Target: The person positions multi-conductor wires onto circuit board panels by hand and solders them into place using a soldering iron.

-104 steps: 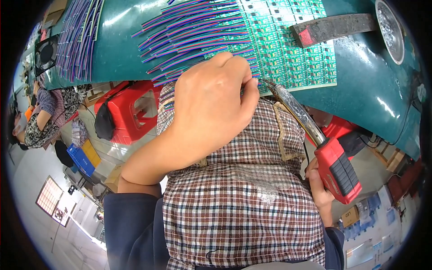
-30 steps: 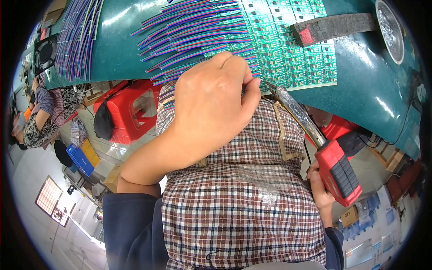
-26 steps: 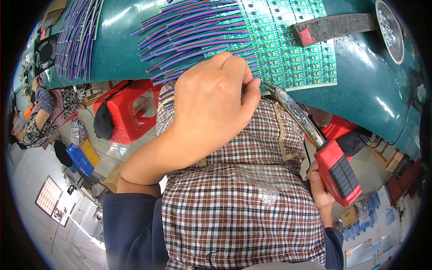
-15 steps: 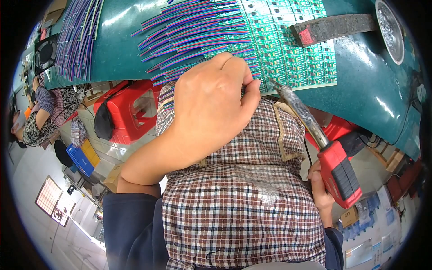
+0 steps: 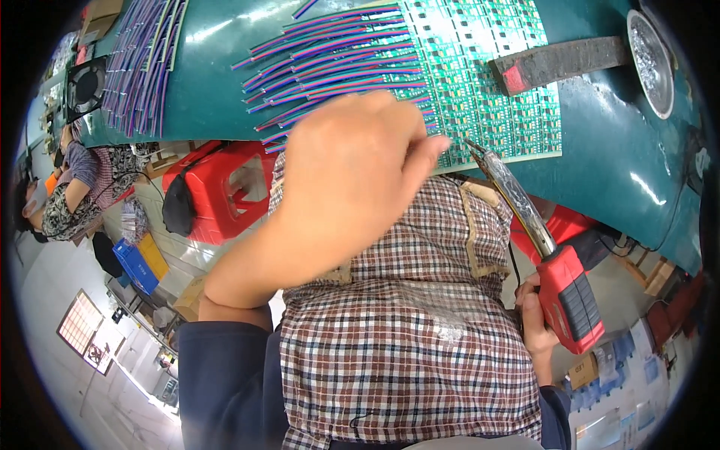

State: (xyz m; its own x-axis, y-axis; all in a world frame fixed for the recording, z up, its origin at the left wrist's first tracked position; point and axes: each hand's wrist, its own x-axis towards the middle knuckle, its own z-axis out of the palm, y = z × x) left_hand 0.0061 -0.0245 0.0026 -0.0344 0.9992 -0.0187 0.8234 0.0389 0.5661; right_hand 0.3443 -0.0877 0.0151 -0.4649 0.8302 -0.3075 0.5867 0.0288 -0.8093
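Observation:
My left hand (image 5: pixel 352 169) hangs over the near edge of the green circuit board panel (image 5: pixel 491 124), blurred, back of the hand up. Its fingers are curled in, with the thumb alongside; whatever lies between them is hidden. Rows of multicoloured wires (image 5: pixel 330 67) lie on the panel's left part, their loose ends pointing left. My right hand (image 5: pixel 536 322), partly hidden, is wrapped round the red and black handle of a soldering iron (image 5: pixel 571 300). The iron's tip is over the panel's near edge, just right of my left thumb.
A dark bar (image 5: pixel 562 66) with a red end reaches from the panel to a round metal dish (image 5: pixel 651 64). At left are a wire bundle (image 5: pixel 142 67) and a black fan (image 5: pixel 86 86). A red stool (image 5: pixel 210 199) stands below the table; another person (image 5: pixel 75 180) sits beyond.
My left hand has shifted slightly forward over the panel, its thumb farther right. Wire ends that showed beside its wrist are out of sight. The iron's tip has moved a little farther over the panel.

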